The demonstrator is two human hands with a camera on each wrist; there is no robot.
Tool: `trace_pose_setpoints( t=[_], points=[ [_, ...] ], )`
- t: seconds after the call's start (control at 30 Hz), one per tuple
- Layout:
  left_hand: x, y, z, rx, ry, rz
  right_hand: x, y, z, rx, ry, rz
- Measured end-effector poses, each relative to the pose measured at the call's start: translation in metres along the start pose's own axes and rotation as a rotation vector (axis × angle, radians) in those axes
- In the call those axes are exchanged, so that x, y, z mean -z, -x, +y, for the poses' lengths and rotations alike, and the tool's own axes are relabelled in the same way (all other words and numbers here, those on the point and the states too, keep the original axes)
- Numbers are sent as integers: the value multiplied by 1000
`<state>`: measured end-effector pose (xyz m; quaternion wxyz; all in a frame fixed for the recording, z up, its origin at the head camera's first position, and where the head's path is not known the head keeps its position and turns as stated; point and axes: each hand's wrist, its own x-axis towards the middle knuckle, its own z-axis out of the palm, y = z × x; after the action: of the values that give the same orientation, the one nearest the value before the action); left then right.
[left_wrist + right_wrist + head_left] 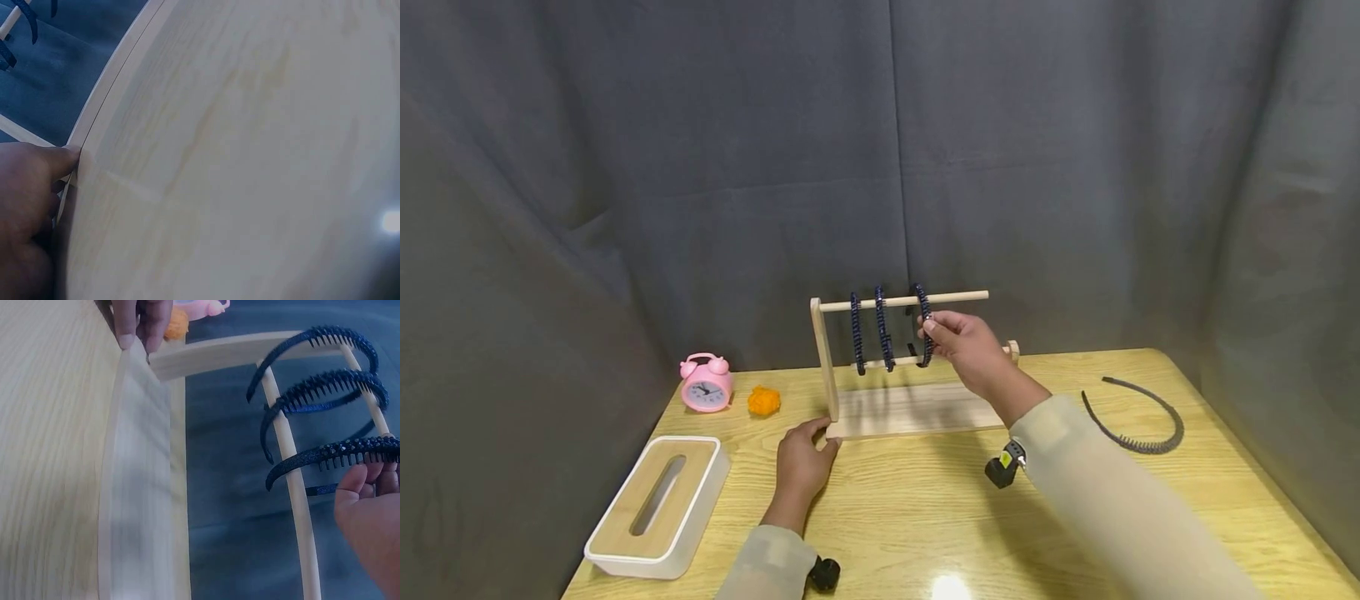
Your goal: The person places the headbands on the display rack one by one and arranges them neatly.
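Observation:
A wooden rack (pixel 917 408) stands on the table, two horizontal rods above its flat base. My left hand (pixel 801 462) holds the base's left end between thumb and fingers, beside the upright. My right hand (pixel 970 346) pinches a dark blue toothed headband (pixel 922 300) by its front, with the band around the rods. To its left hang two more dark blue headbands, one in the middle (pixel 881 321) and one nearest the upright (pixel 856 333). In the right wrist view the gripped headband (pixel 300 462) shows sparkly beads and comb teeth, my right thumb against its lower edge.
A dark grey toothed headband (pixel 1153 446) lies on the table (pixel 910 517) at the right. On the left are a pink alarm clock (pixel 707 387), an orange crumpled ball (pixel 764 401) and a white tissue box (pixel 700 517) with a wooden lid. Grey curtain (pixel 775 167) surrounds the table.

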<state>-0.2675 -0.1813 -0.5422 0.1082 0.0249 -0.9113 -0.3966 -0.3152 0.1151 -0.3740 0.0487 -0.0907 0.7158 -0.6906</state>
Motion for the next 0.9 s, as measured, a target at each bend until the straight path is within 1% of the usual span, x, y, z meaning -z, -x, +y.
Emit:
trace_pose_setpoints(
  t=[0.1,0.2,0.33,0.57,0.73,0.9],
  points=[
    [0,0,-1,-3,-2,6,-7,-2,1,15,35,-8],
    [-1,0,-2,-3,-1,11,-13,-3,4,25,98,-15],
    [0,2,-3,3,2,7,-17,-2,10,40,150,-7],
    [0,-1,-4,-16,-6,24,-19,0,15,80,162,1],
    [1,-1,-3,-12,-7,25,-19,0,17,107,190,-5],
    [3,1,-3,-12,-11,27,-19,2,19,100,219,-11]
  ],
)
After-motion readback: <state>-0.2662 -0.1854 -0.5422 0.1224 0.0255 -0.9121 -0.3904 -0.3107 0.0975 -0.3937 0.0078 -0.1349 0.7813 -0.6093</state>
